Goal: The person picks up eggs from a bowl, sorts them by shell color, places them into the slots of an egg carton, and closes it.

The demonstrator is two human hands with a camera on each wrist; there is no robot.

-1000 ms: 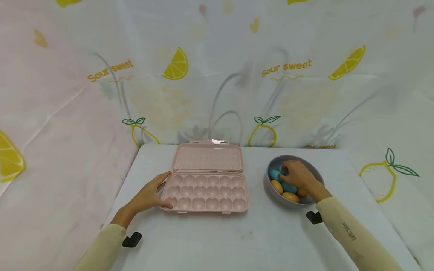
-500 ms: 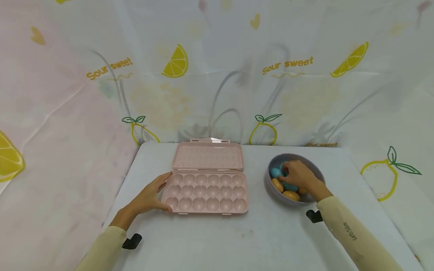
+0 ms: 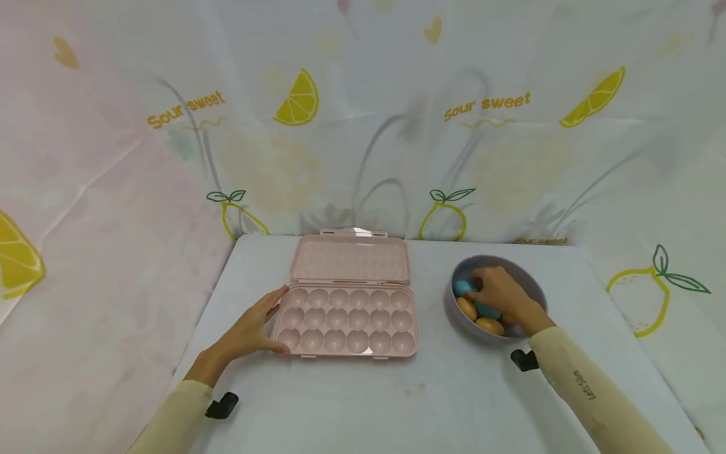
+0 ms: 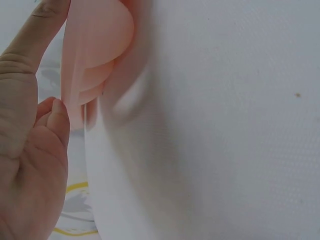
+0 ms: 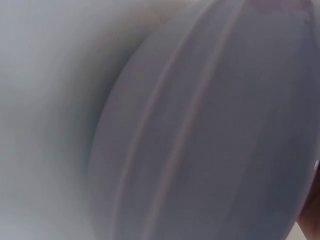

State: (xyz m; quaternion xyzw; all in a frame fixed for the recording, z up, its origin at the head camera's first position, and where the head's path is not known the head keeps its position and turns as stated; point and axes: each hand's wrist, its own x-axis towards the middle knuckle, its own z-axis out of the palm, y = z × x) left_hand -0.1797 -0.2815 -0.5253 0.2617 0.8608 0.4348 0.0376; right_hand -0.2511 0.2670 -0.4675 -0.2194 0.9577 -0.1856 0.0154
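Currently | left hand (image 3: 251, 329) spread against egg box (image 3: 348, 319) | right hand (image 3: 500, 292) at eggs (image 3: 489, 326) in bowl (image 3: 524, 279) (grip hidden, can't tell)

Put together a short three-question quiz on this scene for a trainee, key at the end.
1. Fill the gap: the egg carton has ___ rows of six wells.
2. True or false: the carton is closed.
3. Where is the right hand?
A) On the carton
B) Flat on the table
C) In the bowl with the eggs

Key:
1. Three.
2. False; its lid is folded open.
3. C.
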